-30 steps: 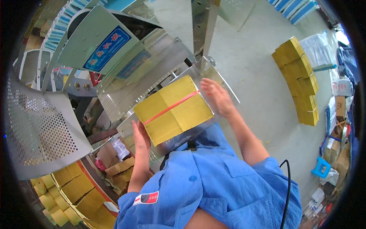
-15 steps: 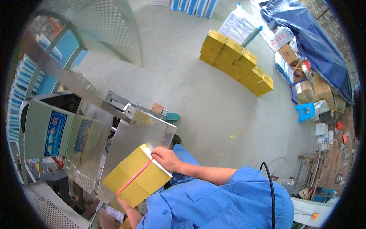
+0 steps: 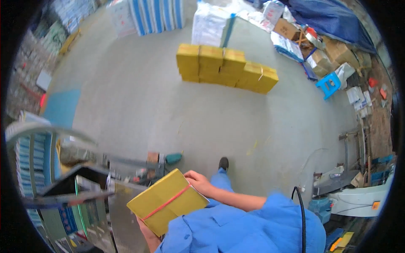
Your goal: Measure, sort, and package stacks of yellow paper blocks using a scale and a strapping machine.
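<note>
A thick bundle of yellow paper (image 3: 162, 211) with a pink-red band across it is held in front of my body. My right hand (image 3: 198, 183) grips its far right edge with bent fingers. At the near left edge, my left hand (image 3: 147, 232) supports it from below; the bundle and my sleeve hide most of those fingers. To the left of the bundle lies a metal machine table (image 3: 126, 206).
Ahead on the floor stands a row of stacked yellow bundles (image 3: 211, 65), with a white sack (image 3: 209, 25) behind it. A grey-green machine (image 3: 90, 181) is at lower left. Far right are a blue stool (image 3: 328, 85) and cardboard boxes (image 3: 337, 49).
My view has turned left, away from the machine and toward the floor ahead. The bundle stays in both hands and has come off from over the metal table. One foot now shows ahead.
</note>
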Tool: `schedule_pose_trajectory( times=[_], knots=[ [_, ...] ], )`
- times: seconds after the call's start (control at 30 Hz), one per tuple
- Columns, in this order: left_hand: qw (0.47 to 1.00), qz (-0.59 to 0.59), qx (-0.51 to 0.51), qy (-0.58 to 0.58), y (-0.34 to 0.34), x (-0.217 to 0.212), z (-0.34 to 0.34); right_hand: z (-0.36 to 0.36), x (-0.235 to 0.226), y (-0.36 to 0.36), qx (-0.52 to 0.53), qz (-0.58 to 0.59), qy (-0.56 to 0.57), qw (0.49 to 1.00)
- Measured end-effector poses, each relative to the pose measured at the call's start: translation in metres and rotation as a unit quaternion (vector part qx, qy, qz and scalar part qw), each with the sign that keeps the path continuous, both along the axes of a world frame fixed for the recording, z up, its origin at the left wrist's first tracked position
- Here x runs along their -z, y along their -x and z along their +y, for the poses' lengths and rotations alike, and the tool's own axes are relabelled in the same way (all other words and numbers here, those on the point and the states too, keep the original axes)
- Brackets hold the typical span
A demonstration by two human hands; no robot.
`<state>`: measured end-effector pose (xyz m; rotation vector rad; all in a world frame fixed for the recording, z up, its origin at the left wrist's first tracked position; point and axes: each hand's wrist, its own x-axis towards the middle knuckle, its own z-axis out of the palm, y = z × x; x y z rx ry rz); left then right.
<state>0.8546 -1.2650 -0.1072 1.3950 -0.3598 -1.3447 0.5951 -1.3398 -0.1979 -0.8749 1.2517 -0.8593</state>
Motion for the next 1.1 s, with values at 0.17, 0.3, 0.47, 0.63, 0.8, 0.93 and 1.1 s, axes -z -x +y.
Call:
schedule_pose_trajectory(
  times=[0.17, 0.3, 0.47, 0.63, 0.8, 0.93, 1.1],
  knots=[
    [0.973, 0.156, 0.162, 0.060, 0.161, 0.012, -0.123, -0.031, -0.003, 0.168, 0.119, -0.037, -0.046, 0.991],
    [0.949, 0.159, 0.271, -0.014, 0.271, 0.019, -0.192, -0.051, -0.025, 0.281, 0.212, -0.035, -0.037, 0.976],
    [0.914, 0.074, 0.395, -0.058, 0.367, 0.032, -0.269, -0.087, -0.042, 0.373, 0.360, -0.100, -0.040, 0.927],
    [0.887, 0.109, 0.417, -0.165, 0.472, 0.039, -0.354, -0.141, -0.013, 0.466, 0.406, -0.079, -0.075, 0.907],
    [0.853, 0.067, 0.495, -0.147, 0.618, 0.015, -0.469, -0.213, 0.016, 0.580, 0.431, -0.040, -0.063, 0.899],
    [0.813, 0.100, 0.555, -0.142, 0.710, 0.020, -0.544, -0.282, -0.035, 0.662, 0.466, -0.186, -0.045, 0.864],
    [0.766, 0.053, 0.637, -0.070, 0.827, 0.095, -0.625, -0.344, 0.037, 0.771, 0.518, -0.223, -0.121, 0.817]
  ],
)
